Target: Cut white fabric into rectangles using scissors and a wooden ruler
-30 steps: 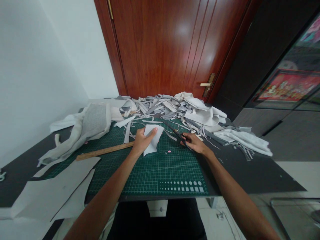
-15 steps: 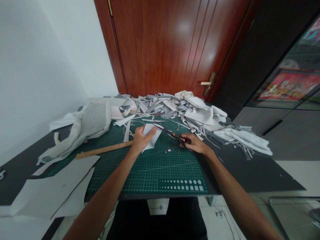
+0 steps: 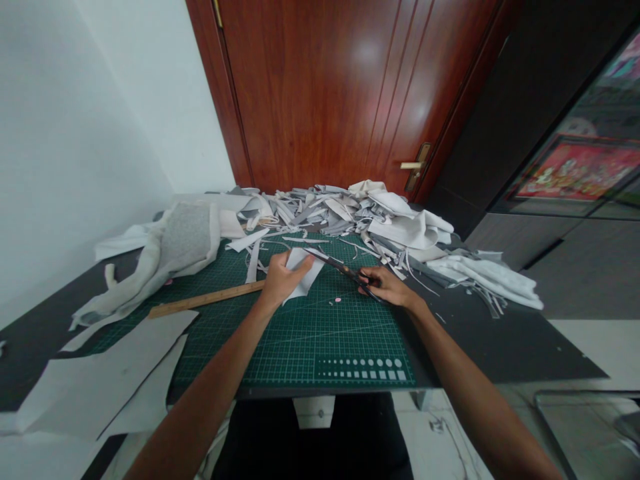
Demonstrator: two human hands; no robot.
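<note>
My left hand (image 3: 283,277) is closed on a small piece of white fabric (image 3: 304,283), thumb on top, above the green cutting mat (image 3: 295,347). In my right hand (image 3: 384,285) is a pair of black scissors (image 3: 345,269), fingers through the handles. The blades point left and lie along the upper edge of the fabric. Whether they are fully closed on it I cannot make out. A wooden ruler (image 3: 205,299) rests on the mat left of my left hand, its right end running behind that hand.
A long heap of grey and white scraps (image 3: 330,210) lies along the back, before the door (image 3: 320,93). White cloth (image 3: 487,277) lies at the right. A fuzzy grey-white piece (image 3: 187,237) and large flat sheets (image 3: 107,380) occupy the left. A pink bit (image 3: 338,300) sits on the mat.
The view has shifted very slightly. Both hands, the fabric and the scissors keep nearly the same places; the blades look slightly closer together.
</note>
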